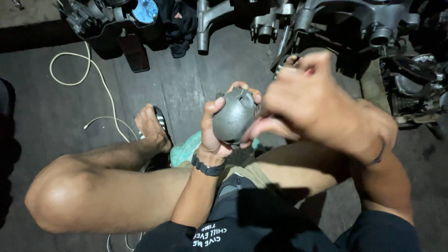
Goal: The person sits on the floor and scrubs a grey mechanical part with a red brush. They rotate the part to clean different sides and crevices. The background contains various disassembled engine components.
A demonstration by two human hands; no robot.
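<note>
The person sat on the dark floor [186, 84], and the left hand [212, 128] gripped a round grey metal part [233, 116] above the lap. The right hand [303, 100] was blurry, maybe pinching its edge, so the work looked only partway done. More grey engine parts [368, 23] and a white cable [93, 70] lay nearby.

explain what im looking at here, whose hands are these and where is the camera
The one picture comes from a camera worn on a person's head, looking down at their own lap as they sit on a dark floor. The left hand grips a rounded grey metal part. The right hand is blurred, close against that part; whether it holds anything is unclear. A white cable lies on the floor, a greenish cloth lies under the hands, and grey engine parts are along the top.
</note>
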